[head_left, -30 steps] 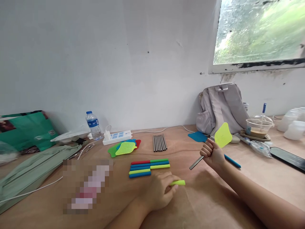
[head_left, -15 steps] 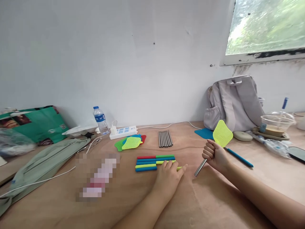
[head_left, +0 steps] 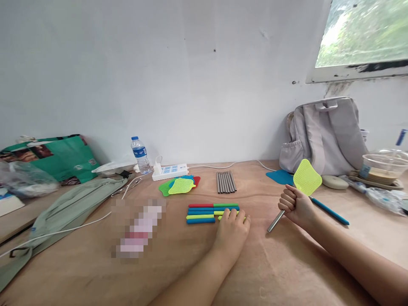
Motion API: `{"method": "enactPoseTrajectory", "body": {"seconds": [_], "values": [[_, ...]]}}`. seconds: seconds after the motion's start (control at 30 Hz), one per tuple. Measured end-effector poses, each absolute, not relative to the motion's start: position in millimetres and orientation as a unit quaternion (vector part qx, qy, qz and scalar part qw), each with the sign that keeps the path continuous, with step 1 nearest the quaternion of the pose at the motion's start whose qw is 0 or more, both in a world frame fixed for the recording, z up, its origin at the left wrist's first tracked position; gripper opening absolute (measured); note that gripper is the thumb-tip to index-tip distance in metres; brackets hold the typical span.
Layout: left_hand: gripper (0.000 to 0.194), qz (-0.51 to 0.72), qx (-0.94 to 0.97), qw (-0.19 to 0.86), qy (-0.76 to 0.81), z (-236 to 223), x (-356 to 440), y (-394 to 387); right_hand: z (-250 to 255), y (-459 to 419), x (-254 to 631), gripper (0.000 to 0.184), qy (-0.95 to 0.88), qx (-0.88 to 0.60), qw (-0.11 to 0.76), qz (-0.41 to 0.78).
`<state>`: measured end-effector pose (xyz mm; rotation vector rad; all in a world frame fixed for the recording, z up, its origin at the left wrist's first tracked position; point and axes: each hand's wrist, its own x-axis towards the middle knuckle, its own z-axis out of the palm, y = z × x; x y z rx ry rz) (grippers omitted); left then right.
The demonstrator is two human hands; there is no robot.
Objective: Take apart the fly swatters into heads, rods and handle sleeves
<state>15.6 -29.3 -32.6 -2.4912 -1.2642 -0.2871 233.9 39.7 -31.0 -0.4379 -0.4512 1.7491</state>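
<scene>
My right hand (head_left: pixel 296 206) is closed in a fist round the metal rod (head_left: pixel 276 221) of a small fly swatter. Its yellow mesh head (head_left: pixel 307 177) sticks up above the fist, and the bare rod end points down to the left. My left hand (head_left: pixel 233 229) lies low over the table with its fingers bent down onto a yellow handle (head_left: pixel 220 218), whose middle they cover. Beside those fingers, red, green, blue and yellow handles (head_left: pixel 200 211) lie side by side in two columns. Behind them several metal rods (head_left: pixel 226 182) form a neat row.
Loose mesh swatter heads (head_left: pixel 181 186) are piled at the back left, near a power strip (head_left: pixel 170 171) and water bottle (head_left: pixel 140 155). A blue-headed swatter (head_left: pixel 330 211) lies behind my right hand. A backpack (head_left: pixel 325 136) and plastic cup (head_left: pixel 384 163) stand at the right.
The view has turned slightly right, so things appear shifted. My left thumb has drawn in toward the fingers on the yellow handle. My right hand keeps the fly swatter in the same pose.
</scene>
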Motion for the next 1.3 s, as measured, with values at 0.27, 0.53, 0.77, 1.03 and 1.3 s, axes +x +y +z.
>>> {"method": "enactPoseTrajectory", "body": {"seconds": [0.27,0.53,0.77,1.03,1.3], "values": [[0.024,-0.103,-0.857,0.209,-0.459,-38,13,-26,-37,43,238,0.047,-0.216,-0.170,0.580,0.767],[0.021,-0.118,-0.846,0.237,-0.463,-39,11,-24,-41,46,241,0.048,-0.272,-0.135,0.563,0.768],[0.017,-0.128,-0.852,0.229,-0.453,-38,11,-25,-40,45,239,0.047,-0.244,-0.146,0.569,0.771],[0.019,-0.130,-0.843,0.239,-0.464,-40,11,-24,-43,46,242,0.048,-0.263,-0.140,0.565,0.770],[0.020,-0.129,-0.837,0.241,-0.474,-41,9,-24,-44,47,244,0.048,-0.268,-0.139,0.561,0.771]]}}
